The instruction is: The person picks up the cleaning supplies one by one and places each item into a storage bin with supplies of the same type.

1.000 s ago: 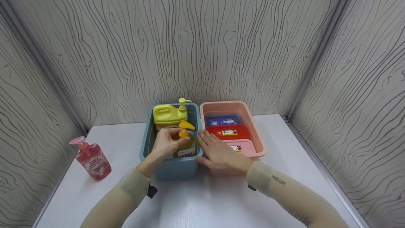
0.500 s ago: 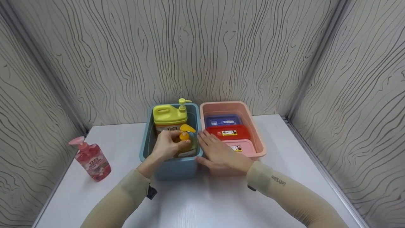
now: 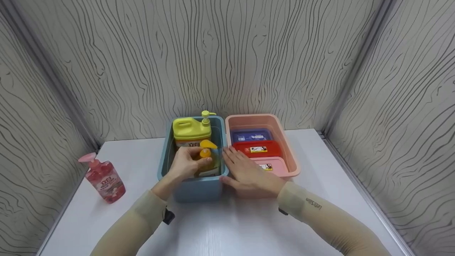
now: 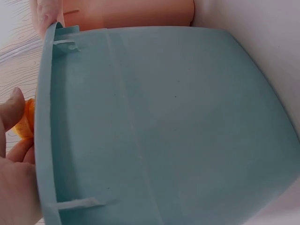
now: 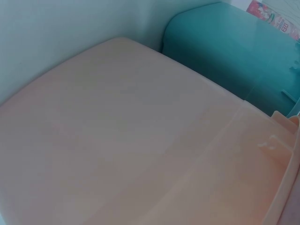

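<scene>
My left hand [image 3: 185,164] grips the orange collar of a pump bottle [image 3: 209,172] inside the blue bin [image 3: 199,190]. The bottle stands low at the bin's front right, its yellow-orange pump head pointing right; fingers hide part of its body. In the left wrist view the orange collar [image 4: 28,117] shows between thumb and fingers behind the bin's rim. Straight-fingered, my right hand [image 3: 245,170] lies over the adjoining rims of the blue bin and the pink bin [image 3: 289,153]. A yellow jug with a pump [image 3: 192,129] stands behind the bottle.
Blue, red and pink lidded boxes, such as the red one [image 3: 245,149], fill the pink bin. A pink pump bottle [image 3: 106,181] stands on the white table [image 3: 213,227] at left. Patterned walls [image 3: 227,53] enclose the back and sides.
My left hand has lowered the orange-topped pump bottle deeper into the blue bin, and its pump head has shifted slightly left. The right hand stays where it was.
</scene>
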Action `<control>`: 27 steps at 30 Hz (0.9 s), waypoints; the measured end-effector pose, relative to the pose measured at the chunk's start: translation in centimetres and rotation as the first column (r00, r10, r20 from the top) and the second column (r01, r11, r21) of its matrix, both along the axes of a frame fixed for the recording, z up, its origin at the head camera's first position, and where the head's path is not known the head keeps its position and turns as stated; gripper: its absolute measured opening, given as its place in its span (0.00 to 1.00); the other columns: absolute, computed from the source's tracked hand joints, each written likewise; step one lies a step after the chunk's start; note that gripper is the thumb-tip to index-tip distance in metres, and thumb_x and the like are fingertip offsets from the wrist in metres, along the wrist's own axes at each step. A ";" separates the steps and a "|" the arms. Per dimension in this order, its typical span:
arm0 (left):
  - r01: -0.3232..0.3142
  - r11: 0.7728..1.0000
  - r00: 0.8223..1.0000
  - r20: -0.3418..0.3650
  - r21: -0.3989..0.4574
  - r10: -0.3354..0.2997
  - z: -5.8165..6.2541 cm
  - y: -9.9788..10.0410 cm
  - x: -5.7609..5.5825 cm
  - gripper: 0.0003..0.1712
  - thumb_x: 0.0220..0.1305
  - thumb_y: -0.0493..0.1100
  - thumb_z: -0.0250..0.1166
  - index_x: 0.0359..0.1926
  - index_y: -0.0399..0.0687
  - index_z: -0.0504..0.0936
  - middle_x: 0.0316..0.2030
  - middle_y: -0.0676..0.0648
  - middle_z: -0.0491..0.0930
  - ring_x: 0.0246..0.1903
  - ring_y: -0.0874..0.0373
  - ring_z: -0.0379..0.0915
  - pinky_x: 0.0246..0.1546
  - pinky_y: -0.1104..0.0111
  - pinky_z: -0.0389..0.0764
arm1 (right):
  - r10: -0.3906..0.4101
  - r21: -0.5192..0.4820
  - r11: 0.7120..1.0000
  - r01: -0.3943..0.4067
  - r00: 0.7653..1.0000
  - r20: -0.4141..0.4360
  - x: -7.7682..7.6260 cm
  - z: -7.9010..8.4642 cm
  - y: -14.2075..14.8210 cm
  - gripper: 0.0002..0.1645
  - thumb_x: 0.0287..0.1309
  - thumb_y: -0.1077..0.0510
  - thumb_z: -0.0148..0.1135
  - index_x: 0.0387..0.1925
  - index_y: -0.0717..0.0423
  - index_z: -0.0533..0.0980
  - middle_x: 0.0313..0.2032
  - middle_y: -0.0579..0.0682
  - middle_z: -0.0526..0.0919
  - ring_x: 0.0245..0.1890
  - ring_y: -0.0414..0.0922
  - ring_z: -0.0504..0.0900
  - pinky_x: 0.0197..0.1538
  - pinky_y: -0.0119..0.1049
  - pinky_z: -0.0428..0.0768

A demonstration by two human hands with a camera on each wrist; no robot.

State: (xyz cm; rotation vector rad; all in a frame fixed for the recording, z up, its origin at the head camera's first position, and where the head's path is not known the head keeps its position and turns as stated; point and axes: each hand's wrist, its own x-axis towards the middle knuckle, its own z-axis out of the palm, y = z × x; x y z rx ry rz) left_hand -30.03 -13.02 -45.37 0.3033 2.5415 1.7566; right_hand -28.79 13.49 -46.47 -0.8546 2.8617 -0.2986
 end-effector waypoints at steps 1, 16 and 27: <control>0.003 1.000 1.000 -0.009 -0.001 -0.003 -0.1 -0.1 0.0 0.22 0.73 0.40 0.79 0.65 0.44 0.90 0.55 0.46 0.93 0.51 0.52 0.89 0.68 0.51 0.90 | 0.007 0.002 1.000 -0.007 1.000 -0.002 0.0 0.0 0.0 0.64 0.72 0.11 0.39 0.93 0.34 0.35 0.94 0.38 0.35 0.95 0.50 0.36 0.94 0.58 0.48; 0.050 0.998 0.997 -0.060 -0.025 -0.051 0.1 -0.4 0.5 0.26 0.72 0.40 0.79 0.69 0.46 0.87 0.61 0.47 0.91 0.57 0.50 0.88 0.73 0.47 0.86 | 0.034 0.013 0.999 -0.033 0.999 -0.024 -0.2 0.2 0.0 0.60 0.78 0.18 0.44 0.93 0.38 0.37 0.94 0.42 0.37 0.95 0.52 0.37 0.94 0.59 0.49; 0.025 0.999 0.997 -0.069 -0.047 -0.029 0.5 -0.8 1.1 0.29 0.72 0.40 0.79 0.72 0.48 0.85 0.67 0.46 0.89 0.63 0.47 0.90 0.72 0.47 0.85 | 0.009 0.003 1.000 -0.009 1.000 -0.011 0.0 0.0 0.1 0.66 0.70 0.09 0.36 0.94 0.39 0.39 0.94 0.37 0.34 0.95 0.53 0.38 0.94 0.61 0.50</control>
